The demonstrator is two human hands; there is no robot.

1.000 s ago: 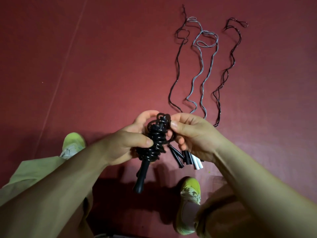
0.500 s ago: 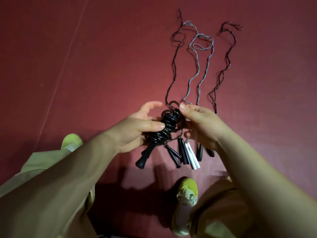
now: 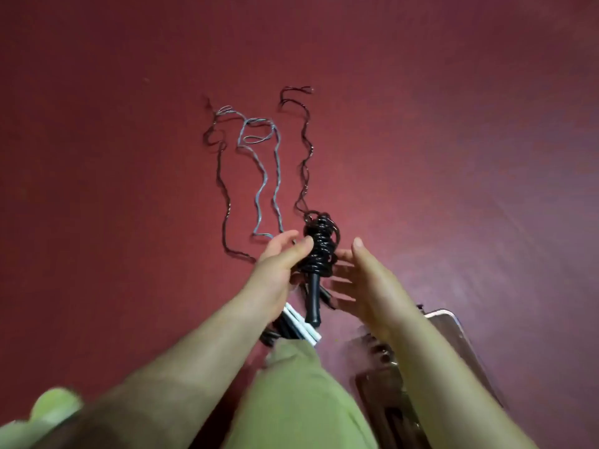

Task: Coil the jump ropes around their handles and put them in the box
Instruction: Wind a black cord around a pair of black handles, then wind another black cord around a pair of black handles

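Black coiled rope (image 3: 319,246) sat pinched in my left hand (image 3: 278,264), above the red floor (image 3: 129,157).
My right hand (image 3: 363,280) was open beside it; I judged the box (image 3: 453,332) next, coils kept tight.

The box (image 3: 453,335) is half hidden behind the right forearm; its contents are too blurred to tell.
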